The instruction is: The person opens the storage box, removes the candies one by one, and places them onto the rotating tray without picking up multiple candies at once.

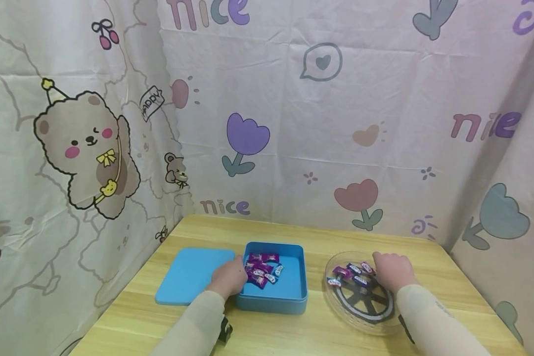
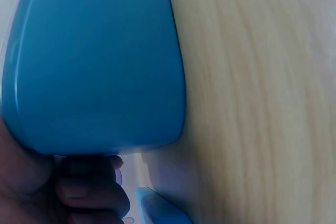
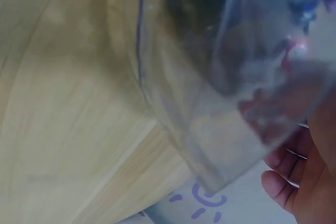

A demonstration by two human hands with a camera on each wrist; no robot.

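Note:
My left hand (image 1: 229, 277) grips the left side of an open blue box (image 1: 285, 305); the left wrist view shows curled fingers (image 2: 94, 192) against the box wall (image 2: 94, 66). Several wrapped candies (image 1: 259, 269), mostly purple with a few white and blue, lie in the box's left half. At the right, my right hand (image 1: 393, 272) holds the rim of a clear round tray (image 1: 353, 321). Several wrapped candies (image 1: 360, 281) lie toward that tray's far side, over a dark spoked, wheel-like pattern (image 1: 368, 301). Through the tray's transparent wall (image 3: 205, 135), part of this hand shows.
A flat blue lid (image 1: 191, 277) lies on the wooden table (image 1: 316, 341) left of the box. Bare wood separates the box and the tray. Printed curtains (image 1: 285, 123) hang behind the table and along both sides. A small black object (image 1: 225, 330) shows beside the left sleeve.

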